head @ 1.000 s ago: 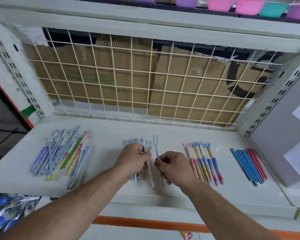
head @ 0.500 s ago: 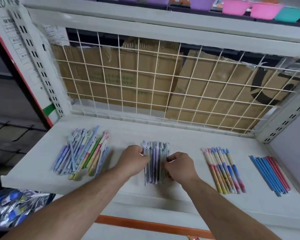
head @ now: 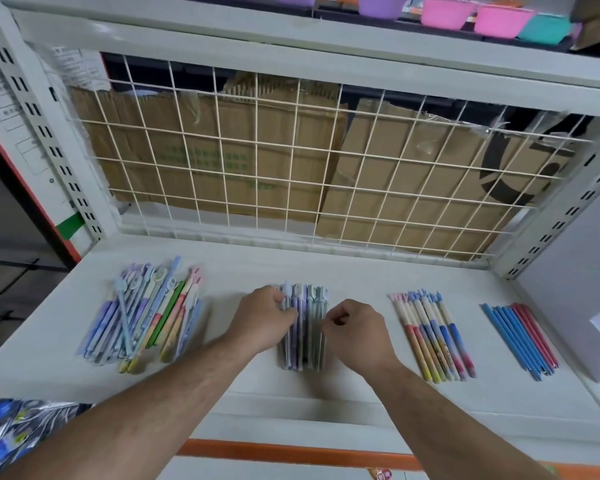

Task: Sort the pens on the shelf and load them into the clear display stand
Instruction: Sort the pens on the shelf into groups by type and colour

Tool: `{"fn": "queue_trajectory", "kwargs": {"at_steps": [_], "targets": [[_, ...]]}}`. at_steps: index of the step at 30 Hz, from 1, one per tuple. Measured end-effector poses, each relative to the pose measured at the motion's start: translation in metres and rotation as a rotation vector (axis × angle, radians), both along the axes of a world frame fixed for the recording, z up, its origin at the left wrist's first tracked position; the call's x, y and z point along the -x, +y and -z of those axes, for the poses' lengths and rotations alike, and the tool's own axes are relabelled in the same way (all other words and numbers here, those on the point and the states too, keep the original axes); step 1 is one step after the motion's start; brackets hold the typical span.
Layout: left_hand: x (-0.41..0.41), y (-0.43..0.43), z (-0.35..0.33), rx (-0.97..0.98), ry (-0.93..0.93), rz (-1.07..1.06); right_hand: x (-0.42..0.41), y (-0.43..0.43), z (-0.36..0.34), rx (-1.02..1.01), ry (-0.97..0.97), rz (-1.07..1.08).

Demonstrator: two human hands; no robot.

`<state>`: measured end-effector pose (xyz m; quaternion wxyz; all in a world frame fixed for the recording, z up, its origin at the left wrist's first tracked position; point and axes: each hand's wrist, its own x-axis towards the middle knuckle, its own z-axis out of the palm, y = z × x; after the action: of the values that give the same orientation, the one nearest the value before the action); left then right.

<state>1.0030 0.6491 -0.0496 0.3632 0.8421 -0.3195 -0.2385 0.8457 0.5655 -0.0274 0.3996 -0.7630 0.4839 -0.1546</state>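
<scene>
Pen row [head: 307,341] runs front-to-back between both fists: left hand [head: 267,317] grips it; right hand [head: 355,329] curls alongside, grasp unclear.

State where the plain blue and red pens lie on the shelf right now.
In the head view, the plain blue and red pens lie at the far right of the shelf, between the cream-topped patterned pens and the grey side panel.
</scene>
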Motion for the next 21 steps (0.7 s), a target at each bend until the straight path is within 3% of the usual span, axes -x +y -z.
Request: {"fn": "queue_trajectory", "kwargs": {"at_steps": [6,11,16,21], "targets": [[-0.003,0.013,-0.001,0.017,-0.068,-0.006,-0.009,0.006,-0.001,0.288,0.168,-0.159],[-0.021,0.041,-0.006,-0.100,-0.428,-0.029,-0.031,0.019,0.002,0.544,0.241,-0.299],[-0.051,0.074,-0.012,-0.322,-0.687,-0.066,-0.055,0.031,0.006,0.579,0.235,-0.365],[-0.074,0.101,-0.010,-0.456,-0.678,-0.071,-0.071,0.043,0.010,0.548,0.206,-0.382]]}}
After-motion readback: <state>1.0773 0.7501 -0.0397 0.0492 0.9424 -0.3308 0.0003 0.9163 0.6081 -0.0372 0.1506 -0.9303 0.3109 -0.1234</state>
